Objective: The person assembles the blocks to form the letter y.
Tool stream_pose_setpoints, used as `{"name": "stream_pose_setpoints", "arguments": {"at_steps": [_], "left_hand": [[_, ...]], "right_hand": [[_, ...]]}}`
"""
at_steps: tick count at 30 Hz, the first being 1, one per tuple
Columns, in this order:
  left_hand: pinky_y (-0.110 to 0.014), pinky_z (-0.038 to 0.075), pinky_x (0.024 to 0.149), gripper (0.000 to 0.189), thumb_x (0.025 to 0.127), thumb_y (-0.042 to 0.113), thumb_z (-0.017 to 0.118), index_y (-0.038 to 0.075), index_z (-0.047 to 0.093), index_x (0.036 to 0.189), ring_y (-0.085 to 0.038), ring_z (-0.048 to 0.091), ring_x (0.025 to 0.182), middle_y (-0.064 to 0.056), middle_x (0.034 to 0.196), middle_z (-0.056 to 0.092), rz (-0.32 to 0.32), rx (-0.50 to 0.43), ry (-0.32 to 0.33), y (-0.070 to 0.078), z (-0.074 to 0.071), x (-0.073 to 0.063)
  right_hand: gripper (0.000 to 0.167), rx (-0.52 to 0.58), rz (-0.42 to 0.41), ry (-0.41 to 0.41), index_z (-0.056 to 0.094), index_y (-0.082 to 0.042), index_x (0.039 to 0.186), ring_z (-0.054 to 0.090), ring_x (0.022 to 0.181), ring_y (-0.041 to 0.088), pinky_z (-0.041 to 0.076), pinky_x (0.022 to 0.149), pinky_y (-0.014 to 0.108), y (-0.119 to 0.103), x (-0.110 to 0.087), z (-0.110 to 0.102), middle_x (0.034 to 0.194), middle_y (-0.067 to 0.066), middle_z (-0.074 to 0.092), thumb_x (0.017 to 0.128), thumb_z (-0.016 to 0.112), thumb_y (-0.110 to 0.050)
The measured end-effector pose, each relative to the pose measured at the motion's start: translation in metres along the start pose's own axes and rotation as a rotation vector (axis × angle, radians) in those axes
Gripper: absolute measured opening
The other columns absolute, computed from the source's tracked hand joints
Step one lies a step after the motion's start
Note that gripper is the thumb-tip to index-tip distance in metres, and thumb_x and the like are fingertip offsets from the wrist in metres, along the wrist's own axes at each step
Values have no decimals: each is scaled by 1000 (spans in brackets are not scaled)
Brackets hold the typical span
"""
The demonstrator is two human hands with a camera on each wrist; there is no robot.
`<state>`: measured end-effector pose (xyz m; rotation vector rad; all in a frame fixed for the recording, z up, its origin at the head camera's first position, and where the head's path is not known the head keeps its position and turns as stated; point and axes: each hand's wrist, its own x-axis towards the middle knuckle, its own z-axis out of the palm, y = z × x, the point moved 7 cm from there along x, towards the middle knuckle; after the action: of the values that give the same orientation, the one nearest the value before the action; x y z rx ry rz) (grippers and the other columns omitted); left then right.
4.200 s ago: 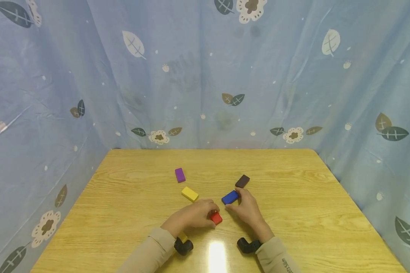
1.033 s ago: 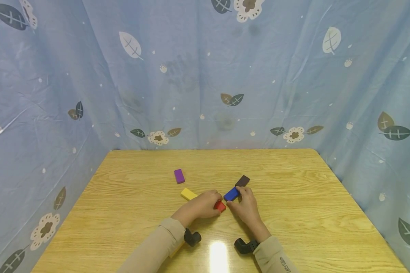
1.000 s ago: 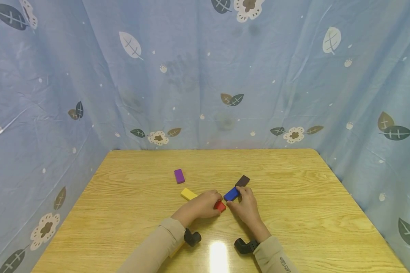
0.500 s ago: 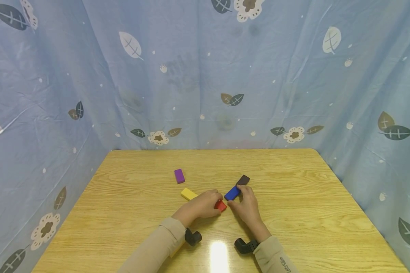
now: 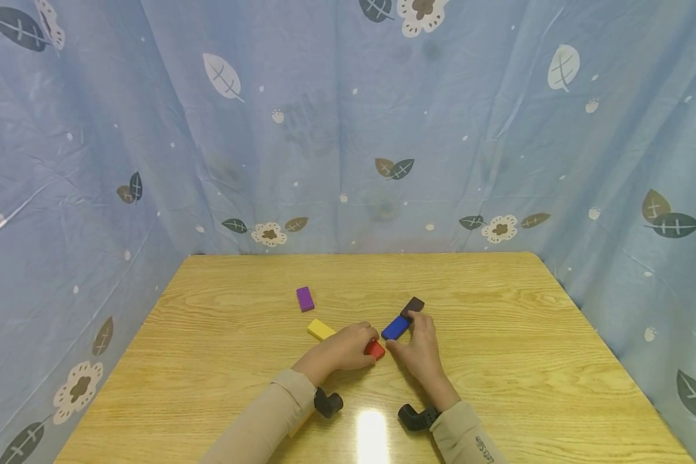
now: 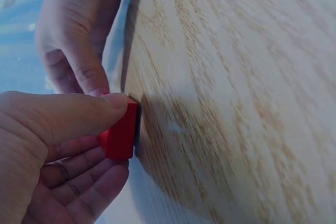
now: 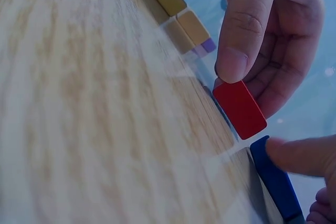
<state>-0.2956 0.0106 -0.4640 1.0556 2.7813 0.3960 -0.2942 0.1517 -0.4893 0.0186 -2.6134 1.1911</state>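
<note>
My left hand (image 5: 348, 348) pinches a small red block (image 6: 121, 135) between thumb and fingers, low over the tabletop. Just right of it, my right hand (image 5: 420, 348) grips a blue block (image 5: 396, 327), its thumb at the near end and a finger near the far end. The blue block's far end meets a black block (image 5: 413, 306), lying in roughly the same line; whether they touch is partly covered by the finger. A narrow gap separates red from blue in the right wrist view.
A yellow block (image 5: 321, 329) lies beyond the left hand, partly covered by it. Farther back is a purple block (image 5: 305, 299). Another yellowish block (image 5: 298, 428) is mostly hidden under the left forearm. A curtain (image 5: 348, 129) surrounds the wooden table (image 5: 499, 335).
Since the oldest frame, the left hand has carried the red block forward and right toward the blue one. The right hand has turned the blue block and shifted it up against the black one.
</note>
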Motion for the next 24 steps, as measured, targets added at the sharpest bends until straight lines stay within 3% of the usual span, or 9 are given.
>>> {"name": "stream_pose_setpoints", "arguments": {"at_steps": [8,15,24], "left_hand": [[-17,44,71,40,83,25,72,6,62,116,-7,50,81,-2,105,60,1,-7,1,0,-2,0],[-17,44,72,40,83,25,72,6,62,117,-7,51,82,-2,106,60,-10,-5,-12,0,-1,0],[-17,44,71,40,82,25,72,7,62,116,-7,49,81,-1,104,59,-17,-5,-7,-3,0,1]], "right_hand": [[80,-21,-88,12,38,9,133,41,124,41,39,102,53,0,4,0,133,27,40,73,82,-22],[92,-19,-30,-63,32,9,140,27,135,44,30,109,56,5,6,4,146,27,30,73,82,-28],[95,-39,-63,-104,29,11,142,22,139,45,27,110,58,5,12,4,149,28,26,75,79,-36]]}}
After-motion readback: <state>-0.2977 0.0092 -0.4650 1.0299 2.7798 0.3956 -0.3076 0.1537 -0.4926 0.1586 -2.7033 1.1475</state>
